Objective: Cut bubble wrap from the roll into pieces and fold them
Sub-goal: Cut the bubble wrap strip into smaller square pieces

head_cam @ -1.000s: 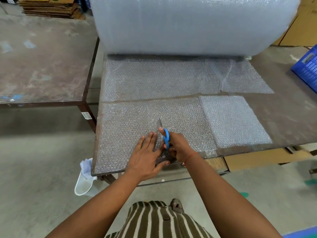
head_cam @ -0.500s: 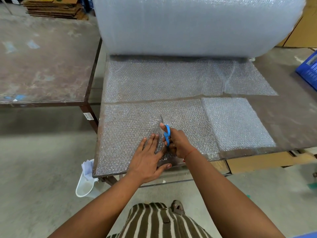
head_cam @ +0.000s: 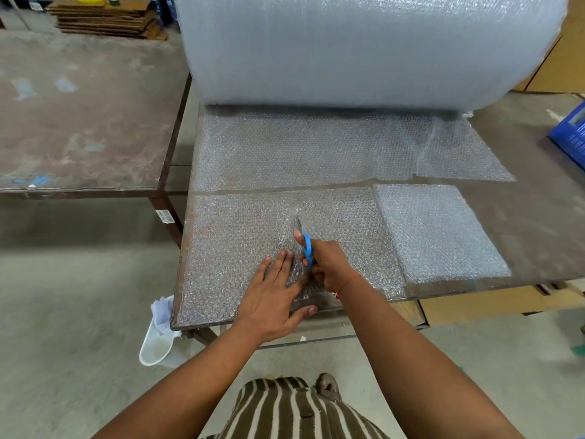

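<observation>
scissors gripped in our right hand, blades pointing away toward the roll. left hand lies flat, open, pinning the sheet just left of the cut line.

Blue-handled scissors, clear dimpled bubble wrap, rusty brown table, brown-and-cream striped garment, blue crate.

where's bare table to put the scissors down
Bare top lies right of the folded stack, toward the blue crate. The left table is bare too. Bubble wrap covers the rest, below the roll.
</observation>
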`<state>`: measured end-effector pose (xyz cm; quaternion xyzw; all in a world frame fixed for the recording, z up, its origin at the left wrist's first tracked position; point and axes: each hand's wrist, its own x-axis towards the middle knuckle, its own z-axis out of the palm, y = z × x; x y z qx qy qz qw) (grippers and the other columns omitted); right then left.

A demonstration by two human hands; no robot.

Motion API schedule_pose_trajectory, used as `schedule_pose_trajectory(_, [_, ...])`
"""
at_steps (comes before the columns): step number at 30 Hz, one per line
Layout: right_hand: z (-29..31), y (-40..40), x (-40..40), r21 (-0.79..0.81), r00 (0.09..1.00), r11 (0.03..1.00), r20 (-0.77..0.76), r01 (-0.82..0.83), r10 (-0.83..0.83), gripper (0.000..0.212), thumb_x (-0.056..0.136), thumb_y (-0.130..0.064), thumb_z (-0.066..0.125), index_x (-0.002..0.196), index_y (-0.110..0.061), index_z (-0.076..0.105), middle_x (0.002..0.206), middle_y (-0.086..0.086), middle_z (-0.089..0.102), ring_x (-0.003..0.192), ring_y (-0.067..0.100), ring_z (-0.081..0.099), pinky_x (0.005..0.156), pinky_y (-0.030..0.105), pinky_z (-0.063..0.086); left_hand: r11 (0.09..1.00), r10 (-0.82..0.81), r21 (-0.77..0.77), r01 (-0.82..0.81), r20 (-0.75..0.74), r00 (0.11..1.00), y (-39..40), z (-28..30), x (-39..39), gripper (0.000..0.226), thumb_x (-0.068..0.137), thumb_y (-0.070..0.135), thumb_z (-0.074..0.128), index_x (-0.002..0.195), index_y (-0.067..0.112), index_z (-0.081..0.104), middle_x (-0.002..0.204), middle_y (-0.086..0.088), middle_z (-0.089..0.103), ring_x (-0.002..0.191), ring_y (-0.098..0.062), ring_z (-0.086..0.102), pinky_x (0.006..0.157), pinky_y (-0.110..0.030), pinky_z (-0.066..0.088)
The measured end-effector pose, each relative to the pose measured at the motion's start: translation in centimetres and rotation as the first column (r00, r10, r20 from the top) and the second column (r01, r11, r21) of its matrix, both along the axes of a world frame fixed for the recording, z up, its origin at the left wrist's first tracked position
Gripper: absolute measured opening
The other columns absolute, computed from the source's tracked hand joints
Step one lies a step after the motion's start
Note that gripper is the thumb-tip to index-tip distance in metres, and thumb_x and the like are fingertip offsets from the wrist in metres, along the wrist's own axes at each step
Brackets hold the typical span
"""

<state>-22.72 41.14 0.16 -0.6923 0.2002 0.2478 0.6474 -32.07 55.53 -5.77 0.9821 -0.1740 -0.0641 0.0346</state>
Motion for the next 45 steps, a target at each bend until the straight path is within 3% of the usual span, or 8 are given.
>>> schedule_pose_trajectory(5, [-0.1, -0.1, 0.4, 0.061, 1.000, 0.998, -0.018, 0.012, -0.011, 0.042, 0.087, -0.046, 0.086, 0.085, -0.008, 0.068, 0.073, 0.012, 0.065, 0.035, 0.008, 0.041, 0.035, 0.020, 0.030, 1.000, -0.002, 0.002, 0.002, 0.003, 1.000, 0.0, 0.1, -0.1, 0.085, 0.101, 0.084, 0.005, 0.172, 0.038, -0.001, 0.177, -0.020, -0.016, 0.164, -0.032, -0.024, 0.132, -0.056, -0.006])
schedule_pose_trajectory(19, [-0.7, 0.6, 2.8, -0.008, 1.000, 1.000, 0.006, -0.021, 0.021, 0.058, 0.084, -0.060, 0.083, 0.080, -0.005, 0.069, 0.065, 0.009, 0.058, 0.039, 0.011, 0.030, 0.039, 0.021, 0.024, 1.000, 0.000, -0.010, 0.000, -0.006, 1.000, 0.0, 0.1, -0.1, 0.084, 0.100, 0.085, 0.003, 0.171, 0.041, -0.004, 0.176, -0.020, -0.017, 0.163, -0.031, -0.026, 0.132, -0.056, -0.007])
schedule_pose_trajectory(31, [-0.7, 0.4, 3.5, 0.013, 0.999, 0.999, 0.021, -0.036, 0.036, 0.042, 0.091, -0.044, 0.084, 0.078, -0.007, 0.068, 0.068, 0.009, 0.063, 0.035, 0.008, 0.034, 0.034, 0.021, 0.025, 1.000, -0.001, -0.025, 0.001, -0.004, 1.000, 0.1, 0.0, 0.0, 0.084, 0.099, 0.086, 0.002, 0.171, 0.041, -0.003, 0.176, -0.021, -0.018, 0.163, -0.031, -0.026, 0.132, -0.056, -0.005])
schedule_pose_trajectory(37, [-1.4, 0.3, 3.8, 0.038, 0.999, 0.998, 0.007, -0.044, 0.044, 0.050, 0.084, -0.056, 0.085, 0.079, -0.010, 0.069, 0.069, 0.008, 0.064, 0.037, 0.008, 0.034, 0.035, 0.022, 0.026, 1.000, 0.006, -0.018, -0.006, -0.006, 1.000, 0.1, 0.0, -0.1, 0.085, 0.100, 0.085, 0.003, 0.171, 0.040, 0.000, 0.176, -0.020, -0.017, 0.163, -0.031, -0.027, 0.132, -0.056, -0.007])
schedule_pose_trajectory(45, [-1.2, 0.7, 5.5, 0.064, 0.999, 0.997, 0.006, -0.041, 0.041, 0.047, 0.087, -0.054, 0.084, 0.078, -0.012, 0.066, 0.068, 0.009, 0.064, 0.038, 0.009, 0.032, 0.034, 0.021, 0.024, 0.999, 0.004, -0.034, -0.004, -0.004, 1.000, 0.2, 0.1, -0.1, 0.083, 0.100, 0.084, 0.005, 0.171, 0.041, -0.001, 0.177, -0.019, -0.016, 0.163, -0.030, -0.025, 0.132, -0.056, -0.007])
